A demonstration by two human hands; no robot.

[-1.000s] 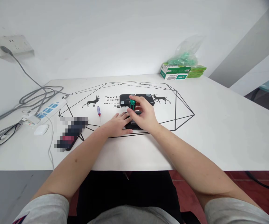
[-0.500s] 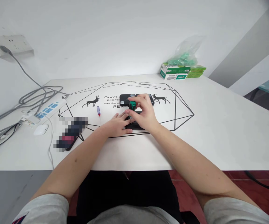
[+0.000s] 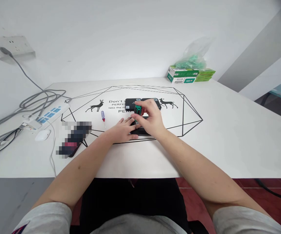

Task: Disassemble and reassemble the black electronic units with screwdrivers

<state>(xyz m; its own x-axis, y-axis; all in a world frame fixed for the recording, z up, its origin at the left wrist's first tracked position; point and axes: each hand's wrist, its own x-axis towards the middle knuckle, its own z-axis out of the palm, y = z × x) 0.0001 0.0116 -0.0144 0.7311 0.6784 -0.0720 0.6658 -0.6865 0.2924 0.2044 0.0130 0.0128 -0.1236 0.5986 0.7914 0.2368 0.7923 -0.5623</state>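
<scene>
My right hand (image 3: pixel 152 117) pinches the green-and-black handle of a screwdriver (image 3: pixel 138 110), held nearly upright. Its thin shaft points down at a flat black device (image 3: pixel 141 130) lying on the table; I cannot make out exactly where the tip touches. At the left end of this device, my left hand (image 3: pixel 123 130) grips it, thumb along the near edge and fingers over the top and far side. Just behind stand two black box-like pieces with small labels, the left piece (image 3: pixel 132 101) partly covered by my right fingers. The device's right part is hidden under my right hand.
Left of my hands lies a small screwdriver with a purple handle (image 3: pixel 103 115). Farther left are a blurred phone (image 3: pixel 74 139), a white earbud case (image 3: pixel 42 135), a power strip (image 3: pixel 50 114), cables and glasses (image 3: pixel 3 143). Green-and-white boxes (image 3: pixel 183 73) stand at the back right.
My right fingers and the green screwdriver have shifted very slightly, with the handle tilting a little. My left hand and the black device stay in place.
</scene>
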